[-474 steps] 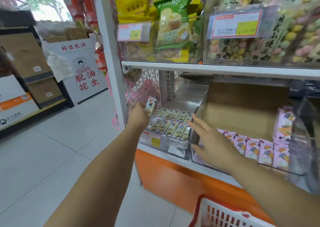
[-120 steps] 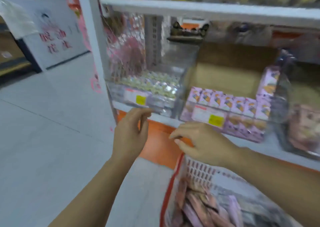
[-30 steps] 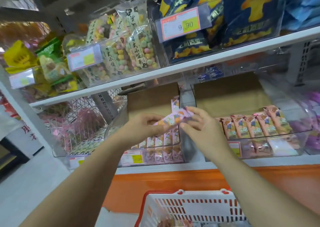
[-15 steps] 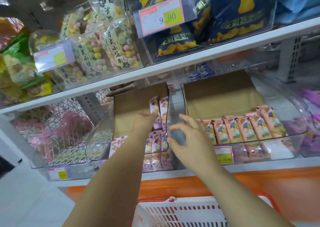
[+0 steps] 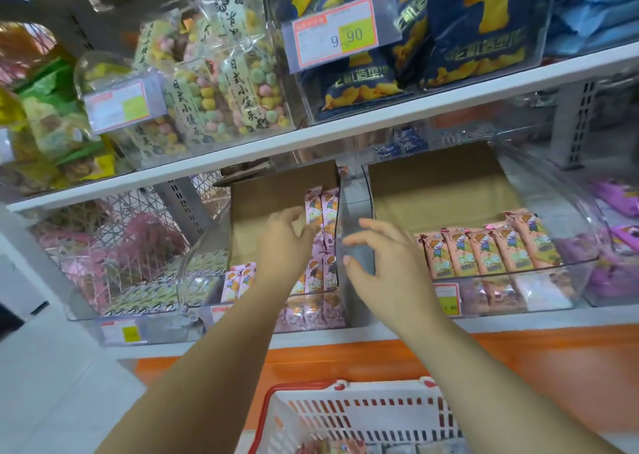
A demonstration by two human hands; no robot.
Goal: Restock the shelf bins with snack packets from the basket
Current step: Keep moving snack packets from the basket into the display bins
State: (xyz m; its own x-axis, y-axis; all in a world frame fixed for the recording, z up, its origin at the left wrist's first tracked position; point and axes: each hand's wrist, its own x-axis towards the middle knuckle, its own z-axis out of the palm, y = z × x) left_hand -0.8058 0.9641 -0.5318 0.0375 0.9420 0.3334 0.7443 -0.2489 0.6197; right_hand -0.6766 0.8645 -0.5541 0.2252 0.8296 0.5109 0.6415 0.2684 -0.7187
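Head view: left hand point(image 5: 283, 242), fingers spread and empty, at upright pink snack packets point(image 5: 323, 208) inside a clear plastic shelf bin point(image 5: 204, 270); right hand point(image 5: 383, 263), open and empty, alongside; red-rimmed white plastic basket point(image 5: 301, 386) below.

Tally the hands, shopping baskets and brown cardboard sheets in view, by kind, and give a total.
Hands: 2, the left hand and the right hand
Shopping basket: 1
Cardboard sheets: 2, one behind the pink packets, one behind the orange packets
Total: 5
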